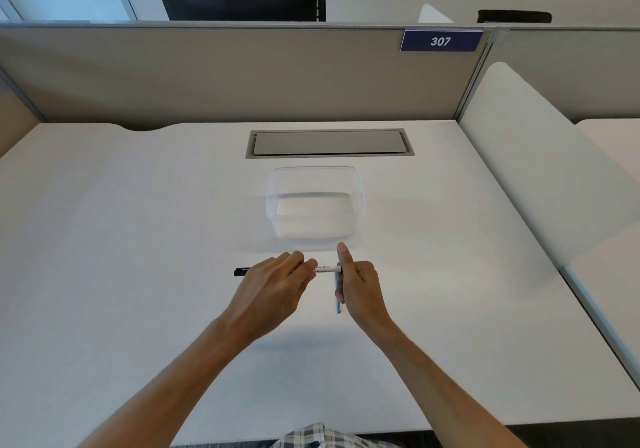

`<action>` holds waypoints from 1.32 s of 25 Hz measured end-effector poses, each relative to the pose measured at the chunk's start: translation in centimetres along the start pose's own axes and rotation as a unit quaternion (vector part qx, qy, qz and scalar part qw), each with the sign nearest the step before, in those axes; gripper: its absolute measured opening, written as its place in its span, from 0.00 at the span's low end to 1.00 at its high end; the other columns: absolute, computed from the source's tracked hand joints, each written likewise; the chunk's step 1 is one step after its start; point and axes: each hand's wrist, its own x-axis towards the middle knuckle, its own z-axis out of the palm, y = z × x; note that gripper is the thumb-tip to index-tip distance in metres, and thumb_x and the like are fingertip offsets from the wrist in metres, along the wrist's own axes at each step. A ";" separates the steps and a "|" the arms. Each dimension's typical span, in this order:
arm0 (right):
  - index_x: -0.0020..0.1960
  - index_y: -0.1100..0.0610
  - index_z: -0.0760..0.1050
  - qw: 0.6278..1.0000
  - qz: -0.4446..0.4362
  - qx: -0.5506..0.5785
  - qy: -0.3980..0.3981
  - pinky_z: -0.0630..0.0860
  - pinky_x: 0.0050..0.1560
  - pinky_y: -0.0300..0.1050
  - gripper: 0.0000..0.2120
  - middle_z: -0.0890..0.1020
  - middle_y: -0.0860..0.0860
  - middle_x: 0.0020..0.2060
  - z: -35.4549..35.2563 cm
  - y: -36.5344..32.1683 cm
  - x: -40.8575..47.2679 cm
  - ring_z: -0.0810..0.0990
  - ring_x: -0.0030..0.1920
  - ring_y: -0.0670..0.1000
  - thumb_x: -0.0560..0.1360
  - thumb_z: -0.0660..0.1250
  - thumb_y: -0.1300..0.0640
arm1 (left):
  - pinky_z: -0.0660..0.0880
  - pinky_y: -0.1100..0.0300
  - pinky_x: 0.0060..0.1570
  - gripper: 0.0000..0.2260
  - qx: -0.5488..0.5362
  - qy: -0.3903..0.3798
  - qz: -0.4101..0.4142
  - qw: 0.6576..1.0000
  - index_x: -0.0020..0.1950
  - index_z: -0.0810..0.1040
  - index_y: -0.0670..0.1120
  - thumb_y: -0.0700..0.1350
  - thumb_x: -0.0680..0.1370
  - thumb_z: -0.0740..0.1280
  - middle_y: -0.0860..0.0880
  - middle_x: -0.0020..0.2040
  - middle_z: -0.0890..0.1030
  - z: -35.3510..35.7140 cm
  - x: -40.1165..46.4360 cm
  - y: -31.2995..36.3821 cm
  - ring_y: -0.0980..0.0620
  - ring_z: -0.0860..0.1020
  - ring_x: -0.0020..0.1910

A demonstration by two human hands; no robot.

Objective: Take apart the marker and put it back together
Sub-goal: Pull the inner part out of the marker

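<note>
Marker (325, 269) held level above the desk (138, 239), just on my side of the clear plastic tub (315, 201). My left hand (273, 283) grips the white barrel mid-length, fingers curled over it, black cap end sticking out to the left; this steadies the body, I judge. My right hand (358, 283) is at the barrel's open right end, curled around a thin dark rod (337, 295), probably the ink core, which hangs down toward me. Likely mid-disassembly or about to reinsert; cannot tell which.
</note>
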 end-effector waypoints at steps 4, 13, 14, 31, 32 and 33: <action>0.27 0.68 0.59 0.999 -0.036 0.013 0.007 0.59 0.27 0.39 0.34 0.62 0.55 0.23 0.2 -0.7 -0.1 0.60 0.24 0.50 0.83 0.58 0.47 | 0.70 0.54 0.21 0.12 -0.038 0.006 -0.034 0.999 0.50 0.79 0.43 0.49 0.80 0.60 0.49 0.35 0.77 -0.8 0.1 0.5 0.47 0.73 0.28; 0.29 0.47 0.53 0.949 -0.295 -0.036 0.103 0.53 0.27 0.33 0.26 0.56 0.42 0.20 -0.3 -3.5 -0.7 0.55 0.23 0.45 0.83 0.57 0.50 | 0.62 0.65 0.28 0.11 -0.420 -0.095 -0.131 0.893 0.42 0.82 0.46 0.51 0.78 0.66 0.50 0.26 0.66 -4.4 2.3 -0.1 0.53 0.62 0.27; 0.31 0.48 0.54 0.922 -0.367 -0.059 0.108 0.52 0.29 0.32 0.24 0.56 0.41 0.22 -0.6 -3.9 -0.7 0.55 0.25 0.46 0.84 0.55 0.51 | 0.62 0.67 0.28 0.11 -0.475 -0.136 -0.152 0.856 0.42 0.83 0.45 0.51 0.77 0.66 0.52 0.26 0.66 -5.1 2.5 -0.3 0.54 0.62 0.27; 0.24 0.52 0.56 0.994 -0.090 0.002 0.068 0.58 0.24 0.35 0.30 0.59 0.42 0.17 0.0 -4.2 0.1 0.58 0.21 0.44 0.84 0.59 0.50 | 0.68 0.57 0.21 0.09 -0.001 0.051 0.005 0.999 0.49 0.81 0.45 0.50 0.78 0.67 0.50 0.36 0.78 -4.3 2.2 0.6 0.49 0.75 0.28; 0.25 0.52 0.56 0.992 -0.106 0.009 0.074 0.58 0.25 0.36 0.30 0.59 0.42 0.18 0.0 -4.4 0.0 0.58 0.21 0.44 0.84 0.59 0.50 | 0.68 0.56 0.21 0.09 -0.023 0.063 0.005 0.998 0.48 0.81 0.45 0.50 0.78 0.67 0.51 0.34 0.77 -4.4 2.2 0.4 0.49 0.73 0.27; 0.24 0.51 0.56 0.989 -0.127 0.015 0.079 0.57 0.25 0.37 0.30 0.59 0.42 0.18 0.0 -4.5 -0.2 0.57 0.22 0.45 0.84 0.59 0.51 | 0.69 0.55 0.21 0.10 -0.056 0.066 -0.001 0.996 0.47 0.82 0.46 0.51 0.79 0.65 0.52 0.32 0.76 -4.7 2.3 0.3 0.49 0.71 0.26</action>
